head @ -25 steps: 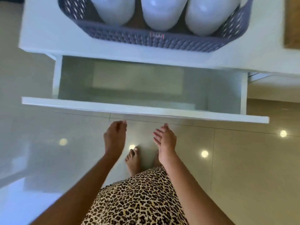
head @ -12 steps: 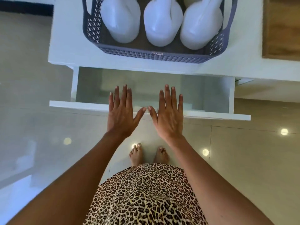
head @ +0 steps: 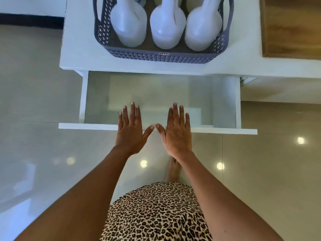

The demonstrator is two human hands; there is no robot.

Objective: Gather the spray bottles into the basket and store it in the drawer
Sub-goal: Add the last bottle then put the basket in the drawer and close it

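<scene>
Both hands flat and empty, fingers spread, palms down; left hand [head: 130, 132] and right hand [head: 177, 132] hover over the front panel of the open drawer [head: 217, 130], thumbs nearly touching at its middle; whether the palms touch the panel, cannot tell. Grey woven plastic basket [head: 161, 57] sits on the white cabinet top [head: 78, 49] directly above the drawer, near the front edge; three white spray bottles stand inside it side by side: left bottle [head: 128, 23], middle bottle [head: 167, 26], right bottle [head: 203, 27]; gathering looks done, storing not. Drawer cavity looks empty and pulled well out.

Step in hand, as judged: reach up and take the basket; best grip is one hand on each short side at the rim or handle cut-outs, so the load stays level; bottles are tall and upright, so a tilt could topple them; lift clear of the cabinet edge, bring it toward the body, lower straight down into the drawer. Height is the doubt: trigger heads may catch the cabinet top on closing; check before pushing in. Glossy tiled floor [head: 43, 94] below; wooden surface [head: 291, 26] at right.
</scene>
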